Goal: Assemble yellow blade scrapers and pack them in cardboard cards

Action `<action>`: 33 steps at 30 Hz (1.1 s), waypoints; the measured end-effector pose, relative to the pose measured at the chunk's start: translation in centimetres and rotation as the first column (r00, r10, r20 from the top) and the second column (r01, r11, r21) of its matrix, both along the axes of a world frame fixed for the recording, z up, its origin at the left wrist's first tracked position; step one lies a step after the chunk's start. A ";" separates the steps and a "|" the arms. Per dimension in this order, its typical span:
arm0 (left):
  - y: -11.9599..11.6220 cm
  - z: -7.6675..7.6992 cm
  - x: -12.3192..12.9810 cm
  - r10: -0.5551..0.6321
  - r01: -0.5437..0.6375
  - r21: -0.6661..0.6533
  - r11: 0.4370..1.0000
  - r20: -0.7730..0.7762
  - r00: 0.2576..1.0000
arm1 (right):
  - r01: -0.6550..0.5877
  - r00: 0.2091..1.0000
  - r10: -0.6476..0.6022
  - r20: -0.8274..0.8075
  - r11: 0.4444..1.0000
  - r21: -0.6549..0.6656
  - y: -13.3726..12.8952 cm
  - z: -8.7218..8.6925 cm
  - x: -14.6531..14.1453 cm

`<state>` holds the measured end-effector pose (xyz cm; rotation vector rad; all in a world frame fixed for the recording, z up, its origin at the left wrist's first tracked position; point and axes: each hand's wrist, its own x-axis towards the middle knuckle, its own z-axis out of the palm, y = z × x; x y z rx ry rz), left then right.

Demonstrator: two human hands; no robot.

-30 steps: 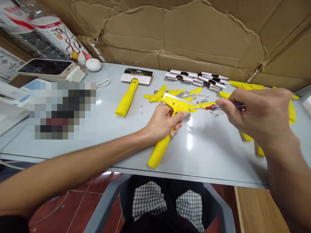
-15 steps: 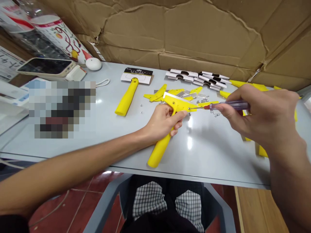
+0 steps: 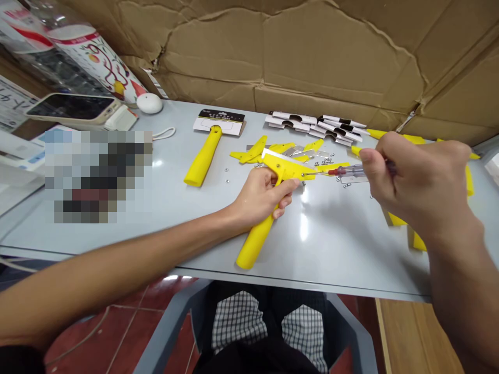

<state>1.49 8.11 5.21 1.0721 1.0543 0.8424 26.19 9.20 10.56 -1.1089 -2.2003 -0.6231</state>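
My left hand is closed around the neck of a yellow scraper, its handle slanting down toward the table's front edge. A pale blade strip runs along the scraper's head. My right hand grips a screwdriver with a clear purplish handle. The screwdriver lies nearly level, its tip at a screw near the right end of the head. Behind the scraper are loose yellow head pieces, metal blades and several small screws.
Left of my hands lies another yellow scraper with a black-and-white card. Folded cards are stacked at the back, before a cardboard wall. More yellow parts lie beyond my right hand. A phone and bottles stand at left.
My right hand has shifted its hold back along the screwdriver, so more of the handle shows, and its fingers have turned. My left hand and the scraper have stayed in place.
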 end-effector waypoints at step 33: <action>0.1 -0.1 0.1 -0.005 0.004 0.018 1.000 0.012 1.000 | -0.165 0.954 0.123 -0.273 0.977 -0.135 -0.6 0.2 -1.0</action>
